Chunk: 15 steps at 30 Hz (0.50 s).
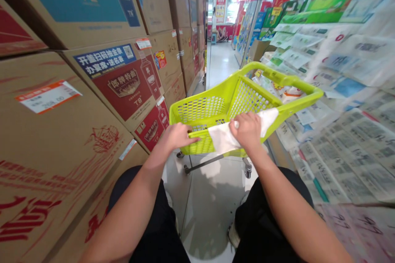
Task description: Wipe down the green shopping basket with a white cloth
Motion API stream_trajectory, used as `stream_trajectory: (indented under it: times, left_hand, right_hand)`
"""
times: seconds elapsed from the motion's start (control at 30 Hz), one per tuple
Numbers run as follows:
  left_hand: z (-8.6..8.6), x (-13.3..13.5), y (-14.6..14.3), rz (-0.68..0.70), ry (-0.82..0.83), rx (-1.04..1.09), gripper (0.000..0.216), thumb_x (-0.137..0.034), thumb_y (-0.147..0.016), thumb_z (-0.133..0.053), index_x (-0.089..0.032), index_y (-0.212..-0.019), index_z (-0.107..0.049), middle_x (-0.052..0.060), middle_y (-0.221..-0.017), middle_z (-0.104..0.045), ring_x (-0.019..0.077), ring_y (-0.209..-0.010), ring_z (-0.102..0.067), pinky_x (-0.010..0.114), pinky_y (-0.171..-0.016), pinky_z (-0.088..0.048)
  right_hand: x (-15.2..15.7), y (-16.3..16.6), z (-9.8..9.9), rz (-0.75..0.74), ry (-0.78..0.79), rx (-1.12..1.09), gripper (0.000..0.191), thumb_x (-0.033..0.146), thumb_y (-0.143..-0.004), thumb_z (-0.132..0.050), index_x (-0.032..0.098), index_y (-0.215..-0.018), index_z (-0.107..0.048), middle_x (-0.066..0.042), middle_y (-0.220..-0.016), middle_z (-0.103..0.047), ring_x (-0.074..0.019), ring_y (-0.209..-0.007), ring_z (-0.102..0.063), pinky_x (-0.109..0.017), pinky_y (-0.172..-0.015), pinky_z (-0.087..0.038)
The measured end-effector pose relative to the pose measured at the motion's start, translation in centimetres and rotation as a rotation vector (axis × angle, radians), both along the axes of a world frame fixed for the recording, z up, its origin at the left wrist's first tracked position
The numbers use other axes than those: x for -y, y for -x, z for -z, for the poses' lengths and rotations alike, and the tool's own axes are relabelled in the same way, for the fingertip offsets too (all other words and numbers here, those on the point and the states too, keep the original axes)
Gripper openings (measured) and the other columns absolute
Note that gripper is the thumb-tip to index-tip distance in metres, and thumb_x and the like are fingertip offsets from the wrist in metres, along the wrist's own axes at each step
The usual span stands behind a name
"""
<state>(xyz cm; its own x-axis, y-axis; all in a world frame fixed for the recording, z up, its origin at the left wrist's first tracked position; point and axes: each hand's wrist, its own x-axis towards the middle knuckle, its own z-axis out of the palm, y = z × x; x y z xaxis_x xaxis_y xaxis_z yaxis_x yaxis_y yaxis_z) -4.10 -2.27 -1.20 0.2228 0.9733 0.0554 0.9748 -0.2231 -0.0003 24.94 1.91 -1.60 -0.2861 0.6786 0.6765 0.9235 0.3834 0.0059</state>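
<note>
A lime-green plastic shopping cart (203, 106) with perforated basket walls stands in front of me, turned so its handle points right. My left hand (180, 136) grips the near rim at the basket's left end, thumb outside and fingers over the edge. Farther right along the same side, my right hand (247, 129) is closed on a white cloth (222, 138). The cloth drapes over the rim and hangs down its outer face. Part of the cloth is hidden under the right hand.
Stacked cardboard cartons (123, 86) with price tags wall off the left side. Plastic-wrapped tissue packs (348, 139) are piled on the right. The cart's wheels (247, 168) rest on the tiled floor (212, 205) between my legs. An aisle (222, 59) runs on beyond the cart.
</note>
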Motion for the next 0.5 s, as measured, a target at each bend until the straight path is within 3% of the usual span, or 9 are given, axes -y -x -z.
stream_trajectory:
  times: [0.13,0.23,0.4,0.5]
  left_hand:
    - [0.4,0.4,0.6,0.011,0.038,-0.029,0.055,-0.069,-0.091,-0.049,-0.021,-0.092,-0.078,0.012,-0.086,-0.079,0.0284,-0.081,-0.075,0.033,-0.067,-0.048]
    - [0.9,0.7,-0.3,0.012,0.011,-0.046,0.062,-0.072,-0.091,-0.045,-0.02,-0.087,-0.079,0.014,-0.087,-0.079,0.0299,-0.084,-0.075,0.034,-0.069,-0.049]
    - [1.0,1.1,-1.0,0.04,-0.006,-0.053,0.062,-0.07,-0.088,-0.049,-0.015,-0.088,-0.079,0.019,-0.09,-0.079,0.0328,-0.084,-0.075,0.037,-0.069,-0.049]
    - [0.7,1.1,-0.4,0.059,0.023,-0.028,0.057,-0.067,-0.086,-0.054,-0.016,-0.089,-0.078,0.018,-0.091,-0.079,0.0316,-0.084,-0.075,0.036,-0.069,-0.05]
  right_hand:
    - [-1.2,-2.8,-0.8,0.078,-0.014,-0.043,0.033,0.034,-0.101,-0.045,0.022,-0.081,-0.069,-0.012,-0.085,-0.07,-0.0309,-0.094,-0.05,-0.044,-0.09,-0.031]
    - [0.2,-0.2,0.0,0.017,0.025,-0.004,0.035,0.039,-0.102,-0.044,0.021,-0.088,-0.072,-0.012,-0.091,-0.07,-0.0315,-0.097,-0.05,-0.046,-0.094,-0.03]
    - [3.9,6.2,1.7,-0.209,0.113,0.097,0.039,0.05,-0.102,-0.045,0.021,-0.101,-0.07,-0.012,-0.1,-0.068,-0.0309,-0.103,-0.05,-0.044,-0.097,-0.031]
    - [3.6,5.8,1.6,-0.242,0.131,0.092,0.037,0.046,-0.104,-0.043,0.021,-0.098,-0.069,-0.011,-0.098,-0.068,-0.0293,-0.102,-0.051,-0.042,-0.094,-0.031]
